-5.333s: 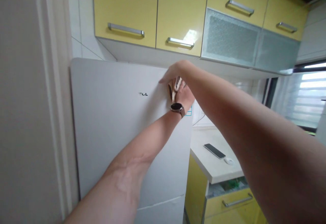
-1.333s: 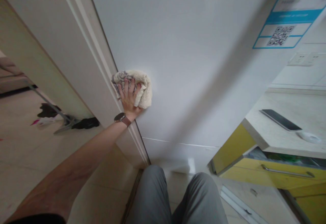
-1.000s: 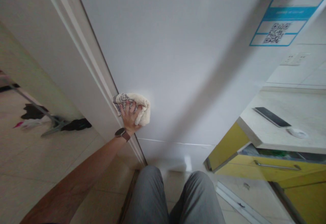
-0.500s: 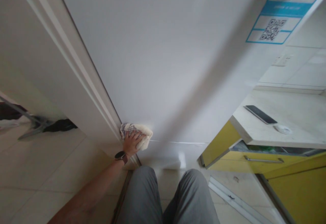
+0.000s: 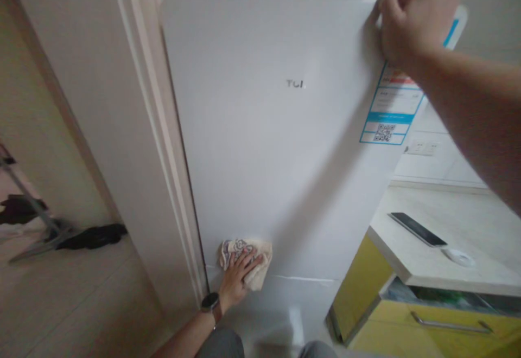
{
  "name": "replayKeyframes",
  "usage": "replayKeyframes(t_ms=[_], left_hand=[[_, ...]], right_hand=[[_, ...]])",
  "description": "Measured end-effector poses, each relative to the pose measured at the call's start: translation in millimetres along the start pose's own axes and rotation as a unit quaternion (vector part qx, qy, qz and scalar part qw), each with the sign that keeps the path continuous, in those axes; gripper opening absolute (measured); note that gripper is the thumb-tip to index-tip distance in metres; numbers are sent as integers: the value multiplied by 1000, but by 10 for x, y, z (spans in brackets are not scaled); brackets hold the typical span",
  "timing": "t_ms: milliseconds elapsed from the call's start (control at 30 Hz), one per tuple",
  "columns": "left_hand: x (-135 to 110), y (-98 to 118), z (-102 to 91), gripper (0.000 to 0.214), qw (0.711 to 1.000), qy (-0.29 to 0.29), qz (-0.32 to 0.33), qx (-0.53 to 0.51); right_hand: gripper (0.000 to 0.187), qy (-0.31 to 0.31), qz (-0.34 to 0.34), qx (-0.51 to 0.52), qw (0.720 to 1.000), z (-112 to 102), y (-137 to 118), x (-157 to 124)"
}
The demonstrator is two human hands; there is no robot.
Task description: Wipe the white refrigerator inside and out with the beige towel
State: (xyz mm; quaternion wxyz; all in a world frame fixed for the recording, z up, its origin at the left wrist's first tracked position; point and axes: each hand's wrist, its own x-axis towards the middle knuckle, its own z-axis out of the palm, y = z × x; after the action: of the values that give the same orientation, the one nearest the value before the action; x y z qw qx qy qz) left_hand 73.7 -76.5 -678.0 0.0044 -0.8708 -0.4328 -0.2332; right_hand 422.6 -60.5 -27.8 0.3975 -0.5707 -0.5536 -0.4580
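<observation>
My left hand (image 5: pixel 238 279), with a watch on the wrist, presses a bunched cream cloth (image 5: pixel 246 255) flat against the white fridge door (image 5: pixel 277 146), low down by the seam above the lower door. Its fingers lie spread over the cloth. My right hand (image 5: pixel 415 16) is up at the door's top right corner, fingers curled over the edge next to the blue and white label (image 5: pixel 393 108).
A white door frame (image 5: pixel 158 146) stands just left of the fridge. At the right a pale counter (image 5: pixel 448 238) carries a dark phone (image 5: pixel 413 229) and a small white object (image 5: pixel 459 256), above a yellow drawer (image 5: pixel 439 325) standing ajar. Dark items lie on the floor at far left.
The cloth and left hand slid down the fridge's left edge to the seam. The view has lifted, bringing the fridge's top and my right hand on its corner into sight.
</observation>
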Motion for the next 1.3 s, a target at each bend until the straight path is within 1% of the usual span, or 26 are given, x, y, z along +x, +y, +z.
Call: replayKeyframes(t_ms=[33, 67, 133, 167, 233, 300, 367, 500, 567, 600, 700, 767, 833, 900, 933, 1000, 1100, 1300], left_hand=[[113, 144, -7, 71, 1000, 27, 4, -14], [242, 294, -32, 69, 997, 72, -10, -28], [536, 592, -157, 67, 983, 166, -44, -57], [694, 727, -265, 67, 975, 204, -57, -70], [1005, 946, -582, 70, 960, 259, -70, -86], [1283, 1081, -1016, 72, 949, 296, -68, -87], [1515, 1132, -1521, 73, 944, 318, -44, -73], [1905, 1059, -2535, 73, 933, 359, 22, 5], [2111, 1003, -2988, 72, 919, 389, 45, 43], [2223, 988, -3200, 71, 910, 408, 45, 57], [2597, 1043, -3789, 69, 882, 461, 46, 88], [2853, 1176, -4129, 70, 870, 482, 45, 93], [3078, 1355, -4397, 74, 865, 489, 51, 102], [3238, 1530, -4565, 78, 868, 476, 71, 126], [3286, 1601, -4608, 79, 869, 468, 81, 137], [3323, 1693, -4622, 81, 871, 457, 94, 151], [3269, 1720, -4534, 82, 877, 444, 101, 151], [3089, 1659, -4333, 80, 897, 401, 121, 142]], right_hand=[[52, 20, 13, -8, 1000, -53, -35, 19], [55, 28, 23, -16, 999, -87, -64, 16], [55, 11, 26, -25, 999, -108, -96, -22], [54, 3, 26, -24, 999, -104, -99, -42], [53, -8, 24, -18, 1000, -86, -86, -65], [52, -13, 22, -9, 1000, -69, -62, -65], [53, -13, 20, 1, 1000, -56, -41, -56], [60, -23, 15, 22, 999, -43, -32, -54], [61, -25, 17, 22, 999, -42, -39, -58], [62, -25, 17, 21, 999, -41, -43, -59], [63, -25, 14, 27, 999, -34, -48, -54], [63, -27, 13, 34, 999, -24, -45, -47], [62, -30, 13, 38, 999, -13, -39, -41], [61, -33, 12, 35, 999, -7, -36, -38], [61, -33, 12, 33, 999, -6, -36, -38], [59, -32, 9, 29, 999, -13, -40, -40], [57, -28, 9, 25, 999, -33, -54, -45], [50, -25, 31, 29, 999, -57, -109, -35]])
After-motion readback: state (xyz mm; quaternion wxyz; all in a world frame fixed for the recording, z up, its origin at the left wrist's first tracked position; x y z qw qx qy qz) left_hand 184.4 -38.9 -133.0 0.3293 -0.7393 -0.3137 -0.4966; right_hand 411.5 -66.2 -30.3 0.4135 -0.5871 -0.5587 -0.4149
